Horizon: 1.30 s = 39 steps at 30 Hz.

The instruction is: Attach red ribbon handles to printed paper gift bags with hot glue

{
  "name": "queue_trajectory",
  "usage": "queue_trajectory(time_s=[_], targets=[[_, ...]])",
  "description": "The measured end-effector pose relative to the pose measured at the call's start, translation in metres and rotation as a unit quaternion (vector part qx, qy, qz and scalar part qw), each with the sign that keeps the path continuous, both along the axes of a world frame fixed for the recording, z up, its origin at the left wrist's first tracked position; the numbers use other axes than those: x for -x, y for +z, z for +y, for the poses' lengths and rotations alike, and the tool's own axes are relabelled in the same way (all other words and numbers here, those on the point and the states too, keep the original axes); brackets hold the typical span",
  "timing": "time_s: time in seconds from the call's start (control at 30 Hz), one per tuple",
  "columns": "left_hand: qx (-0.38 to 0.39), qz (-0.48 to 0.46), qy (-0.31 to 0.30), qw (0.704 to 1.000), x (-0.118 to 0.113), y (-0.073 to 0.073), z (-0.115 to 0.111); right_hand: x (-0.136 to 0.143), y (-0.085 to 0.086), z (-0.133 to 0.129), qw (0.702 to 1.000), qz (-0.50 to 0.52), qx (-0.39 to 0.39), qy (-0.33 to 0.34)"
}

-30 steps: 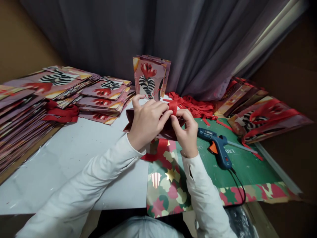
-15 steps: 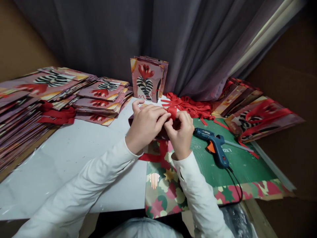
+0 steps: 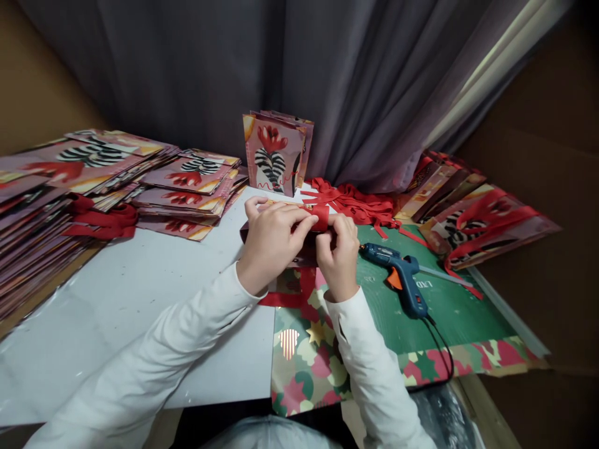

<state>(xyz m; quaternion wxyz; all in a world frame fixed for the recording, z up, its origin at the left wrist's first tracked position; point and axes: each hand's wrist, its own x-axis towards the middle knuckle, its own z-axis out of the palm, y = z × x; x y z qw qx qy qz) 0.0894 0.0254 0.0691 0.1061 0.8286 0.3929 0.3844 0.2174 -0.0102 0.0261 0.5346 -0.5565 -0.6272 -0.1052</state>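
In the middle of the table, a paper bag (image 3: 306, 257) lies under my two hands, mostly covered by them. A red ribbon (image 3: 321, 218) loops at its upper edge. My left hand (image 3: 274, 243) is closed, its thumb and forefinger pinching the ribbon. Just right of it, my right hand (image 3: 340, 255) has its fingers curled over the bag's edge beside the ribbon; the fingertips are partly hidden. Another stretch of red ribbon hangs below the bag onto the patterned paper (image 3: 299, 362). A blue glue gun (image 3: 402, 274) with an orange trigger lies right of my right hand.
Stacks of printed paper bags (image 3: 187, 193) fill the left side, with a red ribbon bundle (image 3: 103, 221) on them. One bag (image 3: 271, 156) stands at the back. A red ribbon pile (image 3: 350, 202) and bags with ribbon handles (image 3: 486, 224) are at right. The glue gun's cord (image 3: 447, 355) trails forward.
The red ribbon between my hands has gone from standing up to lying flatter along the bag's edge. My right fingers have shifted slightly; the whole view has moved a little.
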Motion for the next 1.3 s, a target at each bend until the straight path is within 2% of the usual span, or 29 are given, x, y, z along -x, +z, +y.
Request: queue_trajectory(time_s=[0.07, 0.23, 0.47, 0.73, 0.97, 1.17, 1.3], targets=[[0.012, -0.001, 0.002, 1.0, 0.0, 0.0, 0.0, 0.0, 0.0, -0.001, 1.0, 0.006, -0.005, 0.01], [0.023, 0.002, 0.0, 1.0, -0.001, 0.0, -0.001, 0.002, -0.003, 0.001, 1.0, -0.002, -0.018, -0.023], [0.009, 0.01, 0.003, 1.0, -0.002, -0.001, -0.001, 0.001, -0.002, 0.0, 1.0, 0.013, -0.019, -0.003], [-0.05, 0.045, 0.015, 0.998, 0.001, -0.003, 0.0, -0.008, 0.009, -0.001, 0.996, -0.063, 0.061, -0.007], [-0.064, 0.042, 0.017, 0.997, 0.0, -0.007, 0.002, -0.011, 0.016, -0.003, 0.989, -0.108, 0.097, -0.003], [-0.071, 0.048, 0.015, 0.996, 0.001, -0.006, 0.002, -0.011, 0.02, 0.001, 0.974, -0.167, 0.15, -0.032], [-0.065, 0.057, 0.013, 0.996, 0.0, -0.008, 0.003, -0.02, 0.02, 0.002, 0.971, -0.176, 0.161, 0.003]])
